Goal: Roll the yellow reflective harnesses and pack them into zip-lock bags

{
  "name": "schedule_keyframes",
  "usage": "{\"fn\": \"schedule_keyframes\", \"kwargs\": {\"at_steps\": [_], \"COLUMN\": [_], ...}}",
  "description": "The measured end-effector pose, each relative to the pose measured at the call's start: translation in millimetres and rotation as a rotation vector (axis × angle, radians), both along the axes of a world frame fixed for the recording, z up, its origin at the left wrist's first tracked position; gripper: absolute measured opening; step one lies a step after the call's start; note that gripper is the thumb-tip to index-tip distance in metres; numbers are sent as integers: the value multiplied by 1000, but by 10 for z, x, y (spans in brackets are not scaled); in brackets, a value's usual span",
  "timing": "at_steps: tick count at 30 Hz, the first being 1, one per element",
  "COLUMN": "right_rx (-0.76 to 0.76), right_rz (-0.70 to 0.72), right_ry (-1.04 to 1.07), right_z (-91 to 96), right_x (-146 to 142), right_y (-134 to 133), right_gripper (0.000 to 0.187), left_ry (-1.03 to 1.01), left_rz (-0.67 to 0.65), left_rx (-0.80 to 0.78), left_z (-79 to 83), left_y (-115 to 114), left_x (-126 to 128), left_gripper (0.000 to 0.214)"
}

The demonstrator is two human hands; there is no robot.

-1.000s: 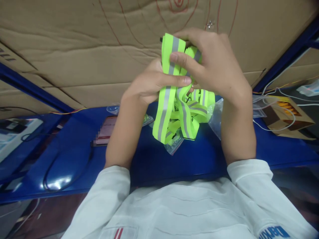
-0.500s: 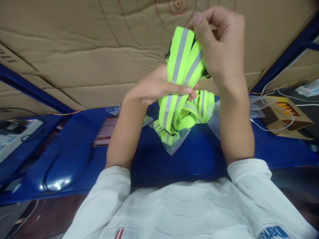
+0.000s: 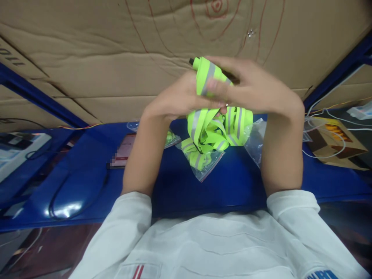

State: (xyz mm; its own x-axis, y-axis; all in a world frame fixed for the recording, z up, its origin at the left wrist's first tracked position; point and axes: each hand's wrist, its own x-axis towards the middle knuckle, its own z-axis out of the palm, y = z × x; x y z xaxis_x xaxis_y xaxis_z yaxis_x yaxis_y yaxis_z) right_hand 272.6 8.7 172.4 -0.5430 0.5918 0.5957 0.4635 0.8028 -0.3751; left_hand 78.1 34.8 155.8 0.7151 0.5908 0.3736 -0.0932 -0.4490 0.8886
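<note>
A neon-yellow reflective strap (image 3: 206, 73) with a grey stripe is bunched between my hands, above the blue table. My left hand (image 3: 186, 95) is closed round its middle, with the thumb lying across the front. From the right, my right hand (image 3: 235, 85) grips the folded upper part, slightly blurred. A black buckle end sticks out at the top left of the bundle. The strap's lower loops hang over a pile of similar yellow straps (image 3: 240, 126). Just in front lies a clear zip bag (image 3: 207, 166) with yellow strap in it.
A phone-like device (image 3: 124, 151) lies left on the blue table (image 3: 180, 193). Another clear bag (image 3: 255, 141) is by my right forearm. An open cardboard box (image 3: 334, 143) and white cables stand at the right. A large cardboard sheet (image 3: 116, 77) rises behind.
My right hand has come down and inward, folding the strap's upper loop down toward my left hand. The left hand keeps its hold in nearly the same place.
</note>
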Motion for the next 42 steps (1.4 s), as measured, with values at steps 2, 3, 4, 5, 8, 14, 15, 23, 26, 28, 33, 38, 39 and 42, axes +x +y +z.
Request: {"fn": "schedule_keyframes", "kwargs": {"at_steps": [2,3,4,5,8,14,15,23,26,28,33,38,39,42], "right_rx": [58,69,76,75,100,311,283,-200,-155,-66,-365,-163,-86,105], "right_rz": [-48,-79,-103,-117,-125,-318,-296,44,-62,-155,-67,-223,-265,-301], "right_ry": [-55,-34,2,41,112,435,485,725,724,723,680,484,435,300], "right_z": [6,5,4,3,22,97,98,30,39,54,44,-16,-17,1], "right_x": [-10,-18,-27,-35,-43,-46,-46,-24,-25,-28,-51,-95,-104,-129], "right_y": [-26,-24,-16,-7,6,2,11,115,109,95,95,139,130,54], "right_gripper": [51,49,44,39,36,31,34,16,14,12,19,43,37,31], "left_ry": [0,-10,-28,-47,-83,5,13,159,229,269,257,132,120,124], "left_rz": [-15,-27,-44,-63,-76,-179,-192,-214,-130,-25,-67,-52,-43,-20], "left_rx": [-17,-43,-79,-123,-227,-164,-145,-36,43,120,119,170,170,126], "left_z": [-10,-14,-15,-16,-20,-81,-91,-19,44,65,52,23,16,-2], "left_y": [23,29,31,29,25,63,64,49,62,73,95,124,132,146], "left_x": [7,10,12,13,9,22,28,-9,-54,-81,-122,-128,-127,-121], "left_gripper": [25,25,24,23,25,30,29,37,35,36,43,28,26,29]}}
